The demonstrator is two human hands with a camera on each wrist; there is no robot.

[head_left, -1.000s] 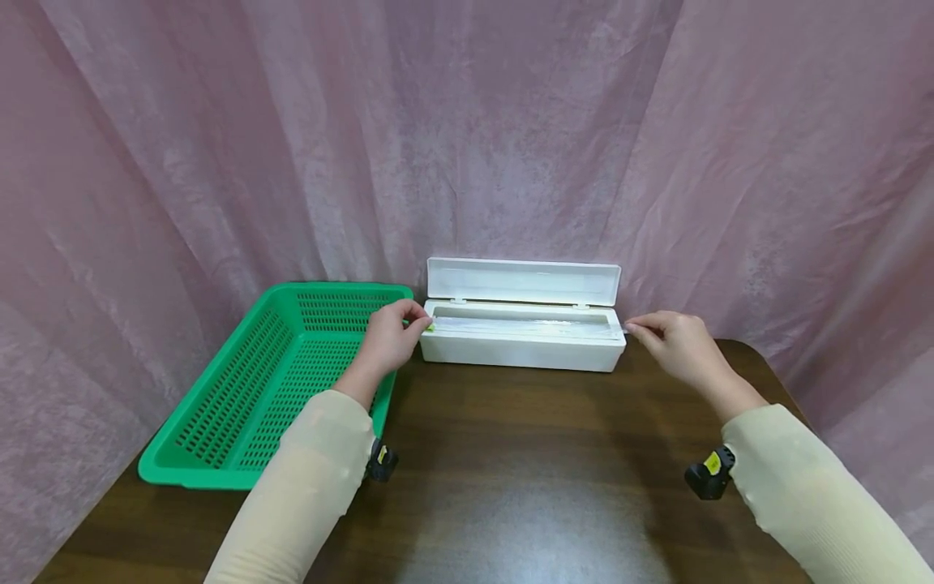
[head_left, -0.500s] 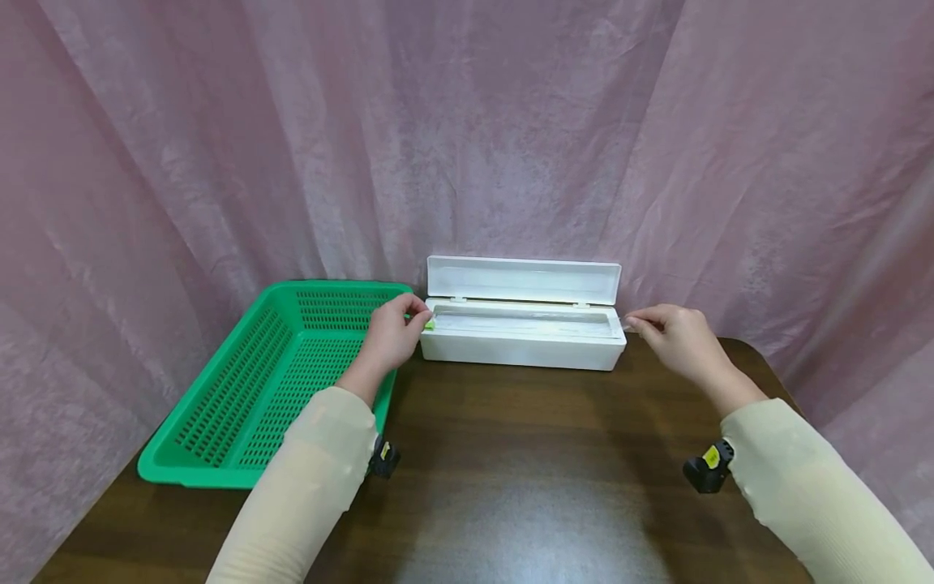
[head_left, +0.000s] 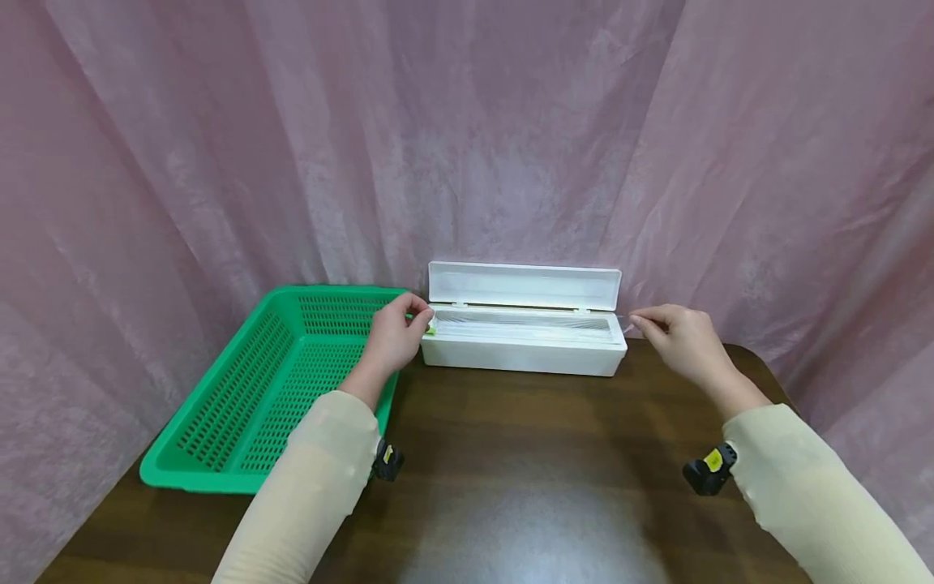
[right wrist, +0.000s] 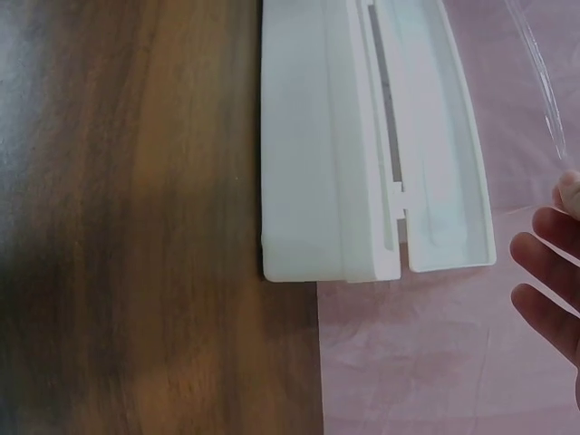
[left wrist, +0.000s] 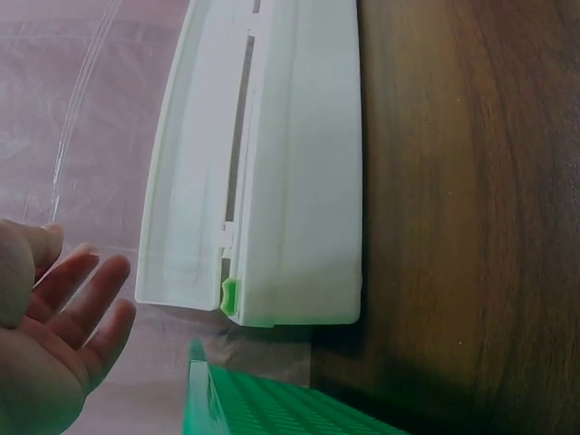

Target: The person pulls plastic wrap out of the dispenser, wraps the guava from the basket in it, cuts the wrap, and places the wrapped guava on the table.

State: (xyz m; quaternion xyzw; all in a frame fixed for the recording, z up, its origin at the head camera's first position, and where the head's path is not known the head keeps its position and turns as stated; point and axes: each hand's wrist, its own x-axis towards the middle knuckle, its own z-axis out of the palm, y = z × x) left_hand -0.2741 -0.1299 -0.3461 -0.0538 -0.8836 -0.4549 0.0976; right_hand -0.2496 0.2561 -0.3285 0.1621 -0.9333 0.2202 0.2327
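Observation:
A long white dispenser box (head_left: 524, 357) stands with its hinged lid (head_left: 524, 285) tipped up. A clear plastic film (left wrist: 62, 168) stretches between my hands; in the right wrist view its edge (right wrist: 547, 95) shows as thin shiny lines. At the box's left end, my left hand (head_left: 392, 337) pinches one corner of the film between thumb and forefinger. Past the right end, my right hand (head_left: 682, 341) pinches the other corner, its remaining fingers spread loosely in the right wrist view. A small green slider (left wrist: 229, 296) sits on the box's left end, beside the left hand in the head view.
Left of the box is a green perforated basket (head_left: 204, 485), reaching under my left forearm. Both rest on a dark brown wooden table (head_left: 525, 454). A pink curtain (head_left: 511, 138) hangs right behind them. Black wrist cameras (head_left: 706, 478) sit under both sleeves.
Both hands keep their pinch on the film. My right hand has risen slightly and shifted a little right, away from the box end. Fine ridges now show inside the box opening.

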